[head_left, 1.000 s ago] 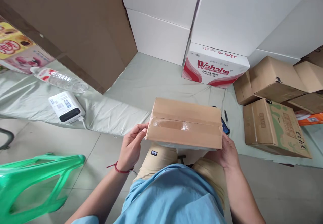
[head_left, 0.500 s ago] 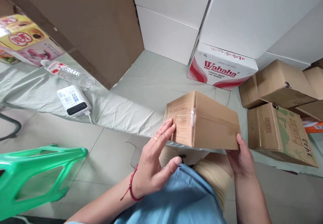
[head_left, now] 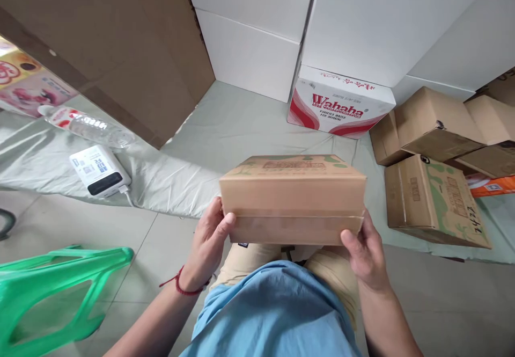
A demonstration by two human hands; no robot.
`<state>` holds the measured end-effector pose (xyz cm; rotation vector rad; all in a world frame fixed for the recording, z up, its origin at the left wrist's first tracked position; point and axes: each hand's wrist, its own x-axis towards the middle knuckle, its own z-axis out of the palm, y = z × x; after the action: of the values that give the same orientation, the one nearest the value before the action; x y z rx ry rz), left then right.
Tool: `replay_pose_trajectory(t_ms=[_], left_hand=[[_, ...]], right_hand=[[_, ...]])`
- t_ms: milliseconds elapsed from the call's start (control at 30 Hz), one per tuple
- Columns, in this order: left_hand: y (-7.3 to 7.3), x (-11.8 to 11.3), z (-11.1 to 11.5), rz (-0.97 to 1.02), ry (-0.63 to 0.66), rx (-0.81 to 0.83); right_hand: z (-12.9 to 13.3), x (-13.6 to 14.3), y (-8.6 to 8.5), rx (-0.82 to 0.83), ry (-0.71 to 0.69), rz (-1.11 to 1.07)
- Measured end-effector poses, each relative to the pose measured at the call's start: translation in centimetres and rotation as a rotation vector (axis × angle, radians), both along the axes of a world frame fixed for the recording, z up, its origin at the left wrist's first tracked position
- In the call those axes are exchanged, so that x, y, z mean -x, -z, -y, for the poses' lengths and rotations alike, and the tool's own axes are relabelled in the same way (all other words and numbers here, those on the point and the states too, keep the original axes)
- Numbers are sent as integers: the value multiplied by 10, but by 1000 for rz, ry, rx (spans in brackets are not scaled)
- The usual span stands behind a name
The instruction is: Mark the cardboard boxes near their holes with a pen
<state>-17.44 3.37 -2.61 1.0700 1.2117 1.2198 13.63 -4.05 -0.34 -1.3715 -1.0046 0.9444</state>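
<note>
A brown cardboard box (head_left: 292, 198) with green print on its upper face is held before me, above the near edge of the cloth-covered table. Its long plain side, with a taped seam, faces me. My left hand (head_left: 210, 239), with a red cord at the wrist, grips the lower left end, thumb on the near side. At the lower right corner my right hand (head_left: 364, 247) is closed round the box in the same way. The fingers behind both ends are partly hidden.
Behind stands a Wahaba water carton (head_left: 340, 104). Right of it are a printed cardboard box (head_left: 434, 201) and stacked brown boxes (head_left: 442, 121). On the left lie a plastic bottle (head_left: 88, 126) and a white power bank (head_left: 100, 169). A green stool (head_left: 60, 292) stands on the floor.
The box has turned so its long side faces me and its printed face shows on top. My left hand has closed on its left end; before, its fingers lay flat against it.
</note>
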Motion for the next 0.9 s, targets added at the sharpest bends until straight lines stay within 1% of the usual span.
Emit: replay_pose_trajectory(t_ms=[100,167,200,267,367,500,600,667,733,767,833,900], left_hand=[[8,5,-9,111,4,75],[11,8,-14,146,-26,69],[12,10,-16,149,-40,51],[14,15,-20,135,-64,6],[16,25,-24,100,-67,-38],[20,34,-24,71,8,-42],[20,34,-19,53,94,-100],[20,31,-18,83,200,-123],[19,28,-18,167,299,-110],[19,26,-20,215,322,-95],[18,22,-23,283,311,-57],[15,18,-26,283,280,-25]], right_hand=[[-8,8,-20,-93,-104,197],[-12,8,-25,-144,-150,266],[-14,8,-24,-147,-170,276],[-14,4,-17,-106,-198,254],[-12,0,3,-12,-212,138],[-9,-2,29,26,-201,-161],[-5,-2,42,43,-159,-361],[-2,-1,47,89,-125,-373],[1,-2,49,136,-101,-312],[3,-2,49,151,-93,-277],[4,-4,46,164,-90,-233],[5,-5,40,163,-107,-225]])
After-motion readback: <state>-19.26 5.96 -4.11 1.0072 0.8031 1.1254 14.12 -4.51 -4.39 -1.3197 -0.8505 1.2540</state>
